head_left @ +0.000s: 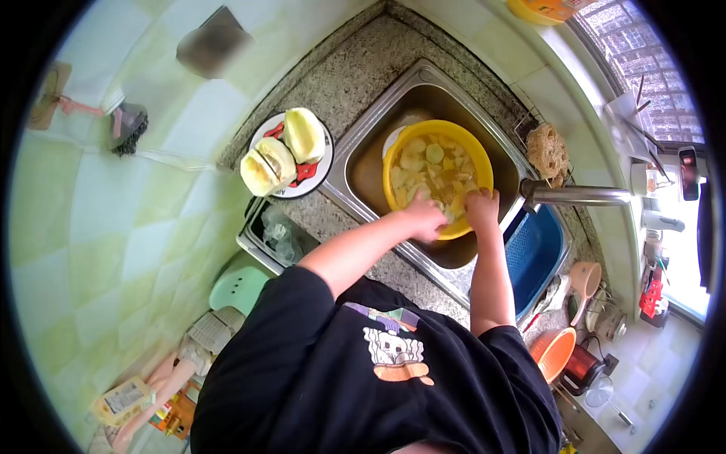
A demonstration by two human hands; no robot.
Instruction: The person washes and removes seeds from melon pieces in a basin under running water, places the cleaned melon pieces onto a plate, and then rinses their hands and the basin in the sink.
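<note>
A yellow basin (390, 181) stands in the metal sink, holding cloudy water with several pale cut pieces (434, 153) in it. My left hand (426, 218) reaches over the near side of the basin, its fingers curled down among the pieces; what they hold, if anything, is hidden. At the near right rim my right hand (482, 207) is closed over the basin's edge, fingertips bent inward. To the left, a white plate (324, 168) carries large pale-green peeled melon or gourd chunks (304, 136) and something red beneath them.
The sink (361, 171) is set in a speckled stone counter (348, 64). A metal faucet (578, 196) extends from the right. A blue basket (538, 253) lies right of the sink. A bin with a plastic bag (281, 236) is at left. An orange basin (553, 353) stands lower right.
</note>
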